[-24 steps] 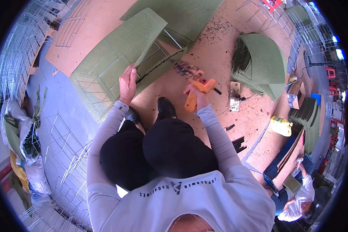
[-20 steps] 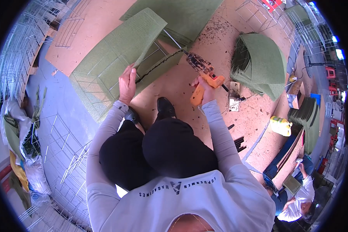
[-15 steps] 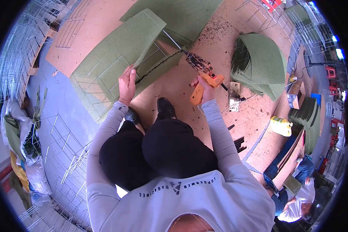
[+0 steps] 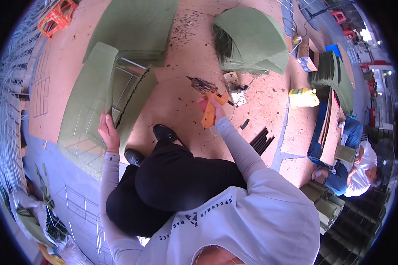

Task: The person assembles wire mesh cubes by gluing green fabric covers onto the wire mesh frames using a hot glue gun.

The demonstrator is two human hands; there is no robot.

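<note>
While the left hand [image 4: 109, 133] pinches the free edge of a green sheet [image 4: 86, 99] spread over a wire frame [image 4: 124, 85], the right hand [image 4: 216, 109] is wrapped round the grip of an orange glue gun [image 4: 208, 118]. The sheet and frame stand on the brown floor covering [image 4: 181, 99], to the left of the shoes; a dark bead [image 4: 129, 97] runs along the lower panel, and the gun's nozzle points toward it, clear of it.

On the right lies a yellow jug [image 4: 302, 97], its contents lost in glare. Beyond it is an open carton [image 4: 307, 64], dark inside, with printing on its side too small to make out. At lower left, a white sack [image 4: 23, 200] with green material showing is cut off by the dark rim. Dark lettering and an emblem mark the wearer's pale shirt [image 4: 252, 221], partly folded away. The gun's blackened front is blurred.
</note>
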